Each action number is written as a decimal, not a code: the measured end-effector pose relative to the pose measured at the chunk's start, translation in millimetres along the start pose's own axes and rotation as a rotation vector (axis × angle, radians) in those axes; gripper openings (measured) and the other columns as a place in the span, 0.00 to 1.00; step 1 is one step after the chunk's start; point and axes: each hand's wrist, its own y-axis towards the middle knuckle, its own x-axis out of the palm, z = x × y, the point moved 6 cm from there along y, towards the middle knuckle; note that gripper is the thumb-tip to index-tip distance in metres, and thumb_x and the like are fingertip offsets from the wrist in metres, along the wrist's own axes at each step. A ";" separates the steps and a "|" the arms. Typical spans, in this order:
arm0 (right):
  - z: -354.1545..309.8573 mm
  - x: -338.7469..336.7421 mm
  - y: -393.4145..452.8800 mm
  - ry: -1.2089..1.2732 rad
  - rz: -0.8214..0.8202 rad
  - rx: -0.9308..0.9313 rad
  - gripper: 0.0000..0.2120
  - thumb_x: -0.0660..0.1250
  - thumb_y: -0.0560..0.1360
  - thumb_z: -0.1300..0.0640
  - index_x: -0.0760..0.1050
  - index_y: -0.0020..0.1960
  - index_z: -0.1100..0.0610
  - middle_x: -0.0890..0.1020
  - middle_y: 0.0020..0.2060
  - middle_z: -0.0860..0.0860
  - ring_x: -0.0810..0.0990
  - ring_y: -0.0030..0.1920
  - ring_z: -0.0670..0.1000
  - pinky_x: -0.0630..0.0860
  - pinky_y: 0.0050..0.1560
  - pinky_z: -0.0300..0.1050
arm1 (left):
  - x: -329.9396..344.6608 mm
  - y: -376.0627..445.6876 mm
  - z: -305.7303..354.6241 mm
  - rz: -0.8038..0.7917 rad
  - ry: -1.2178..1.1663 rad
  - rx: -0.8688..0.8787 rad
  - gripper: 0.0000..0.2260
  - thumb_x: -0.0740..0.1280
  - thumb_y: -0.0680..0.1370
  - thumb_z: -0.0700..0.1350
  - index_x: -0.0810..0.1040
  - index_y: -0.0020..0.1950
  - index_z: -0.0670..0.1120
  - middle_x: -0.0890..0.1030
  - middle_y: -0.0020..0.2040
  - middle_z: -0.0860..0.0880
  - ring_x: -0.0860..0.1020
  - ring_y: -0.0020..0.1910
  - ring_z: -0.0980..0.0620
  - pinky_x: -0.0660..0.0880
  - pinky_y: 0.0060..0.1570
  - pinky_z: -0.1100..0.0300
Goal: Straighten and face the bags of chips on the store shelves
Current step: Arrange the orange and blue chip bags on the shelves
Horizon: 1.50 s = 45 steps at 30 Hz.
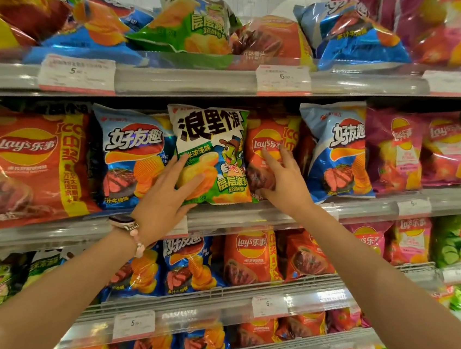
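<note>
Glossy foil bags are crowding four tiers of shelving, and both hands are working on the second tier from the top. At the centre of the view a white-and-green bag (210, 155) is standing upright and facing forward, printed with large black Chinese characters across its top and a cartoon turtle in a cowboy hat lower down. At about 7 o'clock from that bag, the left hand (171, 196) is lying on its lower left corner with fingers spread apart, thumb under the bottom edge, not closed around it; a watch (124, 222) and a pink bead bracelet (137, 240) are sitting on that wrist. At 3 o'clock, touching the green bag's right edge, an orange Lay's bag (267, 138) is showing its red-and-yellow logo, and the right hand (282, 174) is pressing flat on its front, fingers extended and slightly parted, gripping nothing. At 9 o'clock a blue bag (129, 155) is carrying white Chinese lettering over ridged chips and grilled beef, with a bigger orange Lay's bag (34, 165) further left. Price tags reading 5 (76, 73) and 6 (283, 79) are hanging on the rail above, toward 11 and 1 o'clock.
</note>
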 end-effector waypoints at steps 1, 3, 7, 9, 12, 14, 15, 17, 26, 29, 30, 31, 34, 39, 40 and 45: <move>0.0 0.0 0.2 0.002 -0.011 0.014 0.41 0.73 0.71 0.54 0.53 0.77 0.48 0.48 0.77 0.56 0.46 0.77 0.60 0.55 0.74 0.60 | -0.7 0.4 0.7 0.006 -0.007 -0.007 0.33 0.77 0.65 0.32 0.68 0.66 0.45 0.68 0.66 0.27 0.67 0.64 0.25 0.70 0.54 0.35; -5.4 -4.8 -0.3 0.001 0.053 0.042 0.36 0.69 0.74 0.52 0.55 0.77 0.49 0.48 0.77 0.57 0.46 0.77 0.60 0.52 0.74 0.62 | -0.7 0.6 1.1 0.013 -0.013 -0.027 0.29 0.76 0.65 0.30 0.74 0.65 0.40 0.69 0.64 0.27 0.68 0.62 0.24 0.71 0.53 0.33; -44.0 -20.2 -9.0 0.145 0.280 -0.091 0.31 0.65 0.75 0.46 0.61 0.75 0.49 0.54 0.76 0.58 0.54 0.75 0.59 0.56 0.71 0.56 | 0.6 -0.6 4.4 0.001 -0.033 -0.053 0.26 0.76 0.66 0.30 0.76 0.63 0.35 0.72 0.63 0.28 0.70 0.62 0.26 0.76 0.48 0.34; -62.6 -11.4 -8.1 0.309 0.144 -0.126 0.36 0.67 0.72 0.40 0.57 0.75 0.46 0.52 0.77 0.55 0.56 0.75 0.56 0.62 0.69 0.53 | -0.7 -0.2 5.6 0.010 -0.048 -0.060 0.26 0.76 0.67 0.32 0.75 0.65 0.36 0.72 0.63 0.29 0.71 0.62 0.28 0.76 0.50 0.36; -71.7 5.1 -2.5 0.467 -0.047 -0.034 0.48 0.74 0.65 0.39 0.51 0.76 0.43 0.48 0.77 0.54 0.51 0.76 0.54 0.60 0.70 0.52 | -2.4 2.1 3.1 0.015 -0.094 -0.070 0.27 0.75 0.69 0.35 0.73 0.67 0.38 0.71 0.64 0.32 0.71 0.63 0.30 0.73 0.56 0.37; -72.8 9.3 -0.3 0.479 -0.059 -0.020 0.52 0.78 0.63 0.44 0.50 0.77 0.45 0.48 0.77 0.56 0.49 0.77 0.55 0.59 0.71 0.51 | -2.2 3.3 -1.2 -0.009 -0.117 -0.079 0.28 0.75 0.70 0.37 0.71 0.69 0.38 0.70 0.67 0.34 0.69 0.65 0.32 0.71 0.61 0.38; -72.8 10.6 -0.3 0.482 -0.050 -0.022 0.53 0.79 0.62 0.45 0.50 0.77 0.46 0.50 0.77 0.57 0.49 0.77 0.56 0.59 0.71 0.51 | -1.7 2.7 -4.0 -0.027 -0.122 -0.085 0.29 0.75 0.71 0.38 0.69 0.70 0.39 0.69 0.69 0.36 0.68 0.67 0.34 0.69 0.63 0.39; -70.7 12.7 -0.8 0.486 -0.023 -0.026 0.54 0.80 0.61 0.47 0.51 0.77 0.46 0.53 0.76 0.58 0.52 0.76 0.56 0.60 0.70 0.51 | 0.5 -0.2 -8.2 -0.076 -0.119 -0.092 0.31 0.74 0.72 0.42 0.66 0.72 0.41 0.65 0.72 0.40 0.63 0.71 0.37 0.64 0.67 0.41; -64.7 20.9 -2.2 0.517 0.046 -0.056 0.51 0.79 0.62 0.47 0.52 0.76 0.45 0.59 0.75 0.53 0.57 0.75 0.53 0.62 0.70 0.51 | -34.5 -26.5 -31.9 0.074 0.106 -0.239 0.30 0.67 0.70 0.61 0.75 0.63 0.40 0.73 0.65 0.39 0.72 0.64 0.37 0.69 0.60 0.39; -63.9 22.6 -0.7 0.513 0.055 -0.064 0.50 0.79 0.62 0.48 0.53 0.76 0.45 0.60 0.74 0.53 0.57 0.75 0.53 0.62 0.70 0.50 | -45.5 -36.3 -59.1 0.120 0.057 -0.473 0.36 0.66 0.70 0.67 0.69 0.70 0.46 0.64 0.71 0.38 0.63 0.70 0.38 0.65 0.66 0.40; -64.2 22.5 -0.1 0.512 0.058 -0.066 0.50 0.79 0.62 0.48 0.54 0.76 0.46 0.61 0.74 0.53 0.58 0.74 0.53 0.62 0.71 0.52 | -44.0 -38.6 -67.3 0.089 0.043 -0.531 0.38 0.67 0.69 0.67 0.65 0.73 0.49 0.59 0.74 0.38 0.59 0.72 0.37 0.63 0.67 0.40; -64.6 22.6 0.7 0.511 0.059 -0.067 0.50 0.79 0.62 0.48 0.54 0.76 0.46 0.61 0.74 0.54 0.58 0.74 0.54 0.63 0.71 0.54 | -40.5 -40.5 -74.1 0.042 0.037 -0.568 0.40 0.69 0.68 0.67 0.61 0.75 0.51 0.54 0.75 0.38 0.55 0.73 0.37 0.62 0.68 0.41; -65.9 22.6 1.7 0.510 0.058 -0.062 0.49 0.80 0.62 0.48 0.55 0.75 0.47 0.62 0.73 0.54 0.59 0.74 0.54 0.64 0.71 0.56 | -29.3 -42.2 -84.7 -0.061 0.031 -0.612 0.43 0.74 0.66 0.62 0.59 0.75 0.53 0.46 0.77 0.41 0.50 0.75 0.38 0.60 0.70 0.44; -65.4 15.1 0.4 0.627 0.053 -0.080 0.48 0.80 0.62 0.50 0.57 0.75 0.47 0.67 0.71 0.52 0.65 0.71 0.52 0.67 0.69 0.55 | -23.3 -41.4 -85.4 -0.100 0.054 -0.656 0.40 0.73 0.68 0.59 0.61 0.75 0.52 0.47 0.77 0.40 0.51 0.75 0.38 0.56 0.71 0.45; -64.8 11.7 0.4 0.672 0.061 -0.080 0.48 0.80 0.62 0.51 0.58 0.74 0.47 0.68 0.70 0.51 0.68 0.69 0.52 0.69 0.68 0.53 | -23.3 -41.8 -84.6 -0.095 0.048 -0.661 0.39 0.74 0.68 0.59 0.61 0.75 0.52 0.47 0.77 0.41 0.51 0.75 0.39 0.56 0.71 0.46; -70.5 2.5 -4.8 0.845 0.051 -0.103 0.47 0.81 0.61 0.54 0.60 0.73 0.46 0.72 0.65 0.50 0.74 0.62 0.50 0.74 0.62 0.53 | -24.2 -43.4 -80.7 -0.092 0.017 -0.666 0.38 0.74 0.69 0.56 0.61 0.75 0.50 0.49 0.77 0.40 0.52 0.75 0.38 0.56 0.71 0.46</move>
